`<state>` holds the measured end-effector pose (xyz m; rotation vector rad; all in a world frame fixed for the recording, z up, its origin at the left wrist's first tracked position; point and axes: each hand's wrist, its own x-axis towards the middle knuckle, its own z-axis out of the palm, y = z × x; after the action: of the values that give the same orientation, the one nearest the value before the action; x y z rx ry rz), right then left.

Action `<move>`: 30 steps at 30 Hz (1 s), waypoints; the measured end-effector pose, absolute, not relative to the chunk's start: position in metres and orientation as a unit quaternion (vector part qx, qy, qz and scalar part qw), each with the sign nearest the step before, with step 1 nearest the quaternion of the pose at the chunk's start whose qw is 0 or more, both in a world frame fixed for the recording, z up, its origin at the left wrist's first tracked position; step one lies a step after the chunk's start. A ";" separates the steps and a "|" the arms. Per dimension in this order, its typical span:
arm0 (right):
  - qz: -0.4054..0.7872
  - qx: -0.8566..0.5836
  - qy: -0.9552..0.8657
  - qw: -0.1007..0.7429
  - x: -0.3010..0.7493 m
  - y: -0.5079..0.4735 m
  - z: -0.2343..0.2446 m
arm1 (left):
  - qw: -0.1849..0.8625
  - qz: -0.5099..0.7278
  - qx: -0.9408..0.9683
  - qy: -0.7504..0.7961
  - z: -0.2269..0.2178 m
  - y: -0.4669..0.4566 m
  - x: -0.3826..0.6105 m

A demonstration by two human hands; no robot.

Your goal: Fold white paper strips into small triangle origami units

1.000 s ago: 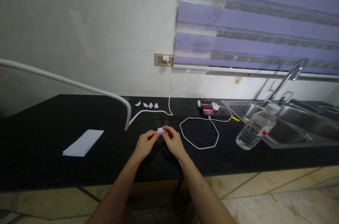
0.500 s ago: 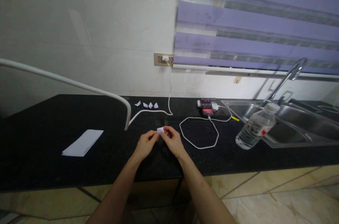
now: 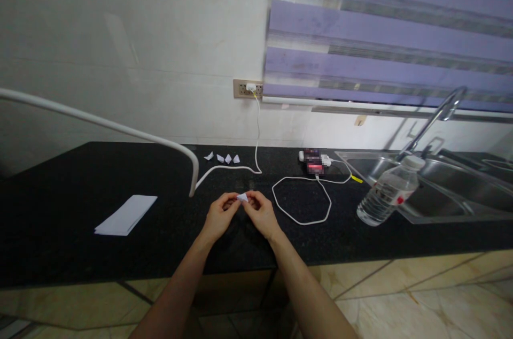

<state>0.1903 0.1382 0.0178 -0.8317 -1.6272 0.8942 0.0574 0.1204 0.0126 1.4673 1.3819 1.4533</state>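
Pinching a small folded white paper piece (image 3: 242, 197) from both sides, the left hand (image 3: 219, 217) and right hand (image 3: 262, 217) grip it between thumbs and fingers above the black countertop (image 3: 168, 248); some fingertips are hidden. Taking that piece as the clock's centre, four folded paper bits (image 3: 228, 159) sit in a row at 11 o'clock, and a stack of white paper (image 3: 126, 215) lies well apart towards 9. A white charging cable (image 3: 301, 223) loops near 3 o'clock, with a clear plastic water bottle (image 3: 385, 200) farther out that way, just beside the steel sink (image 3: 436, 218).
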 end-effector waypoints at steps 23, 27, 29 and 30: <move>0.360 -0.346 -0.689 0.525 0.191 0.138 0.019 | 0.377 0.560 0.525 0.519 0.018 0.118 0.061; 0.371 -0.348 -0.689 0.516 0.191 0.136 0.022 | 0.386 0.565 0.525 0.505 0.018 0.118 0.061; 0.377 -0.348 -0.689 0.512 0.191 0.135 0.022 | 0.384 0.564 0.533 0.501 0.017 0.118 0.061; 0.379 -0.348 -0.690 0.510 0.191 0.135 0.023 | 0.382 0.563 0.537 0.499 0.016 0.119 0.061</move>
<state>0.1913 0.1353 0.0227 -0.8385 -1.6604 0.9120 0.0605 0.1185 0.0161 1.3689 1.2736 1.4364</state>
